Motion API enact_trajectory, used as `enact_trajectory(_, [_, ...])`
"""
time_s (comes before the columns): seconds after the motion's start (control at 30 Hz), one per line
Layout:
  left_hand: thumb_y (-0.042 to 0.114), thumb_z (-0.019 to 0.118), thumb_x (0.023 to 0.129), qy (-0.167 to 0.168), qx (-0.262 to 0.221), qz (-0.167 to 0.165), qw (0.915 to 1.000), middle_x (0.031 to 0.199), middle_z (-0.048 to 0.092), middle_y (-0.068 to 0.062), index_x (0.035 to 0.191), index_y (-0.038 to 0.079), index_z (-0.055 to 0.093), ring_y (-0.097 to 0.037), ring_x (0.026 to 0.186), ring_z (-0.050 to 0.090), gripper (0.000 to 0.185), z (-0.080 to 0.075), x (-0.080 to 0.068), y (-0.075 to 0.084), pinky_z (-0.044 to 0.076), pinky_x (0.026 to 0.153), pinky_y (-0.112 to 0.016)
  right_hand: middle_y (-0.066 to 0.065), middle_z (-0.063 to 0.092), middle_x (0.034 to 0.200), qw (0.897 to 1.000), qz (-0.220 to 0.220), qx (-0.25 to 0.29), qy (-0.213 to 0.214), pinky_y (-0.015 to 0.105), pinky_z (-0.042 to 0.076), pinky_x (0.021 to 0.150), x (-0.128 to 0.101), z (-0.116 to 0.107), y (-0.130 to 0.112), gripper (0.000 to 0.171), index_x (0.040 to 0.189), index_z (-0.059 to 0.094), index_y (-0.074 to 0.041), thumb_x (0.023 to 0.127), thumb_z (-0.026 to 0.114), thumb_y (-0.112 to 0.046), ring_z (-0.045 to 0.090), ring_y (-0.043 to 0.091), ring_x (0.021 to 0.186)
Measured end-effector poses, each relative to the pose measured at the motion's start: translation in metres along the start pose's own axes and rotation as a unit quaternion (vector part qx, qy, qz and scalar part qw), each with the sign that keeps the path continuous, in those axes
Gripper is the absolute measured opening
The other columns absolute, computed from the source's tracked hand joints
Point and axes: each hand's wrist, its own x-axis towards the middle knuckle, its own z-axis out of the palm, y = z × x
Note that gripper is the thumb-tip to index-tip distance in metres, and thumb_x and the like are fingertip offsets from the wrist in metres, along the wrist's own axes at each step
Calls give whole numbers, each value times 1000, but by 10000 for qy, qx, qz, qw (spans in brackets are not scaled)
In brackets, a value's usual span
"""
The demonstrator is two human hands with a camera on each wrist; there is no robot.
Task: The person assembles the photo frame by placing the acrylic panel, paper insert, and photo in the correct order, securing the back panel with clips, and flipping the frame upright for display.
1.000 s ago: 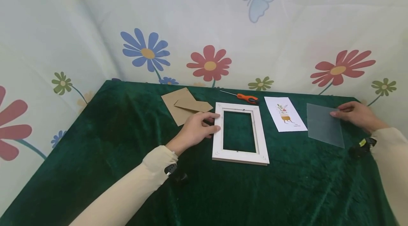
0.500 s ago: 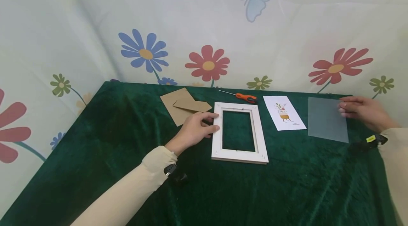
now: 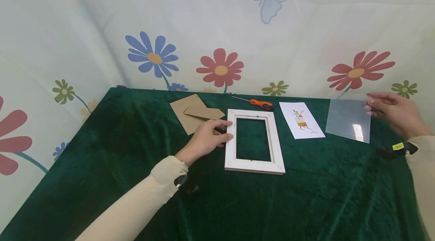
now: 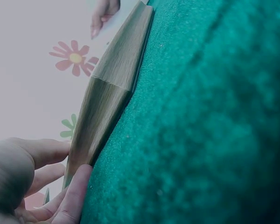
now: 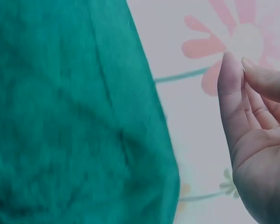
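A white picture frame lies on the green cloth, its middle bare to the cloth. My left hand holds it by the left side, thumb and fingers at the edge; the left wrist view shows the frame's wood-grained side between them. Over at the right, my right hand pinches a clear sheet by its right edge. The sheet is raised at a tilt, with a bright reflection low on it. Thumb and fingertips of the right hand meet in the right wrist view.
Between frame and sheet lies a white card with a plant drawing. A screwdriver with an orange handle lies behind the frame. Brown cardboard pieces rest at its left. A flowered curtain hangs behind the green-covered table.
My right hand has moved slightly right and up with the clear sheet, which has tilted and now shows a reflection. The left hand and the frame have stayed in place.
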Motion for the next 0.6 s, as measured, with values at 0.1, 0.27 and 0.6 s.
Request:
enact_trajectory(0.1, [17, 81, 97, 4, -10, 4, 10000, 128, 64, -12, 144, 14, 67, -19, 90, 72, 49, -1, 0, -1, 62, 78, -29, -30, 67, 100, 10000, -59, -40, 18, 10, 54, 78, -2, 10, -12, 30, 131, 59, -27, 104, 64, -38, 67, -8, 87])
enact_trajectory(0.27, [16, 81, 97, 15, -27, 41, 10000, 128, 64, -12, 144, 14, 67, -20, 89, 72, 49, -1, 0, -2, 62, 78, -29, -31, 67, 105, 9997, -187, -51, -137, 11, 54, 80, -4, 25, -33, 41, 136, 58, -26, 101, 69, -43, 67, -7, 92])
enact_trajectory(0.6, [17, 80, 98, -14, 11, 7, 10000, 129, 64, -12, 145, 14, 67, -19, 90, 72, 49, 0, 0, 0, 62, 78, -29, -23, 72, 103, 9981, -455, 363, -223, 15, 57, 77, -9, 56, -65, 37, 134, 64, -20, 101, 72, -34, 69, -1, 92])
